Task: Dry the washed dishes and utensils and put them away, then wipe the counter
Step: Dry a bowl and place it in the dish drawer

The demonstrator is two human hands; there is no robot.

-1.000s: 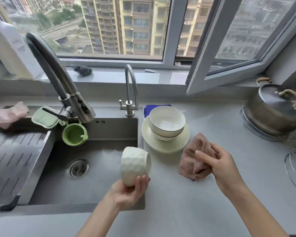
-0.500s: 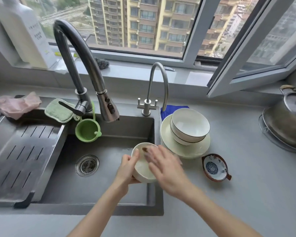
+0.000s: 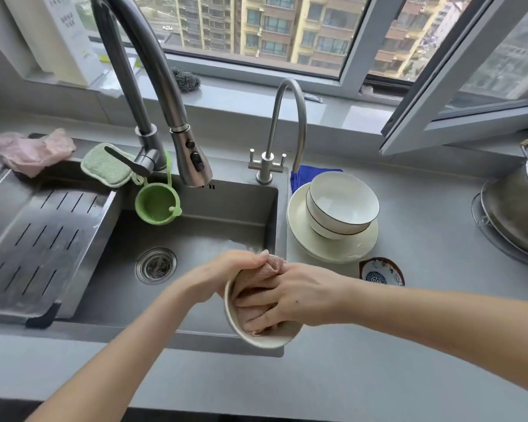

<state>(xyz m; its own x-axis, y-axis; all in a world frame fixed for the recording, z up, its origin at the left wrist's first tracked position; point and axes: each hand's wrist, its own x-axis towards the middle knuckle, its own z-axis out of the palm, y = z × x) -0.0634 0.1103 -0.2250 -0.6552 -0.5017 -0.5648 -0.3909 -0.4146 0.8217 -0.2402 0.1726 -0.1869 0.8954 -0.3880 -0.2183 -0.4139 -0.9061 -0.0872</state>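
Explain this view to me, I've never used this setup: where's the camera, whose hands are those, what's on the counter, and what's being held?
There is no machine: these are a person's two bare hands, filmed by one wide-angle camera worn on the head, looking down at a kitchen sink. The left hand grips a white cup held over the sink's edge; the right hand pushes a pink cloth inside it. On the grey counter to the right stand two stacked bowls on a plate, a small patterned dish in front of them, and a metal pot at the far right.
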